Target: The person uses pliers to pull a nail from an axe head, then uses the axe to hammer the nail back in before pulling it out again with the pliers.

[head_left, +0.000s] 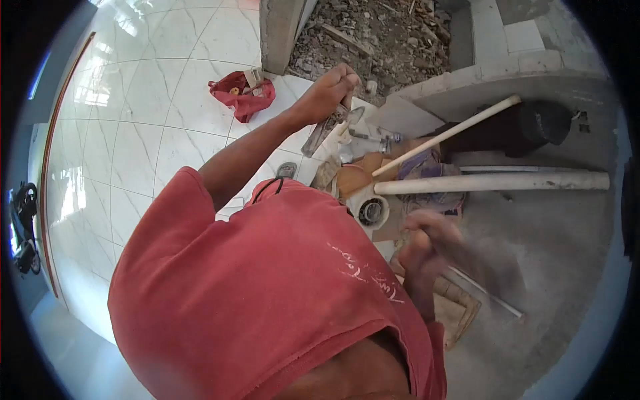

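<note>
My left hand [328, 93] is raised over the white tiled floor [147, 133], fingers closed on the handle of a grey metal trowel [325, 131] that hangs down from it. My right hand [423, 243] is lower right, blurred by motion, and grips a dark blurred tool [483, 263] above the grey cement floor. Between the hands lie a white round pipe fitting [369, 210] and brown cardboard scraps. My red shirt [267, 293] fills the lower middle of the view.
A thick white pipe [493, 182] and a thinner one [447, 137] lie by a concrete ledge [480, 83]. Rubble [373, 33] fills the pit behind. A red cloth [241, 93] lies on the tiles, a black container [533, 123] at right, flat cardboard [460, 310] below.
</note>
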